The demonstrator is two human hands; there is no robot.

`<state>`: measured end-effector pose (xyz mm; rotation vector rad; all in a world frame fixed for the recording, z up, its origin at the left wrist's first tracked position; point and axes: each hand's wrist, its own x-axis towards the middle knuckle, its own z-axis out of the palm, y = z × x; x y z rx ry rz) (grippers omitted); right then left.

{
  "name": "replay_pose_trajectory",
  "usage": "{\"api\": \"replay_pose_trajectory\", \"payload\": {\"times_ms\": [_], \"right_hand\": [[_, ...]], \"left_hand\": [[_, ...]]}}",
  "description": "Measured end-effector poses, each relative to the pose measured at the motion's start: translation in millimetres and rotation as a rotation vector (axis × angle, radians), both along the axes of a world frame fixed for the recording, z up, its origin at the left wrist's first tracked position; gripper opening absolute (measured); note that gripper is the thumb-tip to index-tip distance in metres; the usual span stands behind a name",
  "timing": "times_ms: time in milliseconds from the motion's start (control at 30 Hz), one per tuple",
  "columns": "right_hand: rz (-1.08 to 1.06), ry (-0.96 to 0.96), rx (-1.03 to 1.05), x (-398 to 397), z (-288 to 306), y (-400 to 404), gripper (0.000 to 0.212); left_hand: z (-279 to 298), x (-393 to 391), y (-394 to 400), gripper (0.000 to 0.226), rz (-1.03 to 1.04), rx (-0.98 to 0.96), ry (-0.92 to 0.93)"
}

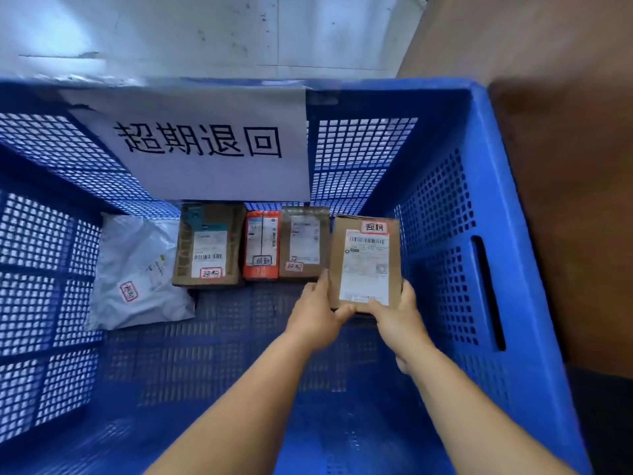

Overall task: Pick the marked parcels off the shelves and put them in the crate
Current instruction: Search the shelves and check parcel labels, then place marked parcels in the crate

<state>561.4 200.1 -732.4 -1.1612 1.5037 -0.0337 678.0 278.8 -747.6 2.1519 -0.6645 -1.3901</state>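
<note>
1. Left hand and right hand: each grip grasps the near end of a brown cardboard parcel.
2. Parcel sits inside the blue crate, at the right end of a row along the far wall.
3. Row: grey poly mailer, taped carton, orange parcel, small brown box.
4. Paper sign hangs on the far wall.

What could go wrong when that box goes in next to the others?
The brown box, held by the left hand and right hand, sits close to the small brown parcel, so it might knock it askew. Fingers could get pinched between the box and the blue crate wall or floor.
</note>
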Motion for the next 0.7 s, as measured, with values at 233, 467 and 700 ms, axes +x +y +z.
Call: {"api": "replay_pose_trajectory", "payload": {"times_ms": [233,467,700], "right_hand": [[-0.103,0.147,-0.052,3,-104,-18,0.045],[-0.128,0.143,-0.108,0,-184,-39,0.037],[-0.306,0.224,0.020,12,-237,-47,0.050]], "left_hand": [[-90,3,-34,0.067,-0.110,0.028,-0.059],[-150,-6,-41,0.056,-0.193,0.021,-0.042],[-168,-5,-32,0.056,-0.198,-0.013,-0.014]]}}
